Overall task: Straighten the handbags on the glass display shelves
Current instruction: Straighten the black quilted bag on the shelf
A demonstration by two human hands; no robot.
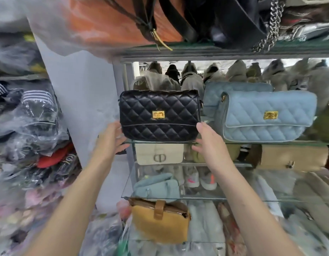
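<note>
A black quilted handbag (pixel 160 115) with a gold clasp stands upright at the left end of a glass shelf (pixel 233 143). My left hand (pixel 111 139) is at its lower left corner, fingers spread, touching or almost touching the bag. My right hand (pixel 209 141) is at its lower right corner, thumb up beside the bag's edge, fingers apart. Neither hand grips it. To its right a light blue quilted handbag (pixel 267 115) leans tilted on the same shelf, with its reflection behind it in the mirror.
A cream bag (pixel 159 154) and a tan bag (pixel 293 157) sit on the shelf below. Lower down are a pale blue bag (pixel 156 187) and a mustard bag (pixel 160 220). Dark bags with a chain (pixel 270 24) hang over the top shelf. Wrapped clothes (pixel 30 126) pile at the left.
</note>
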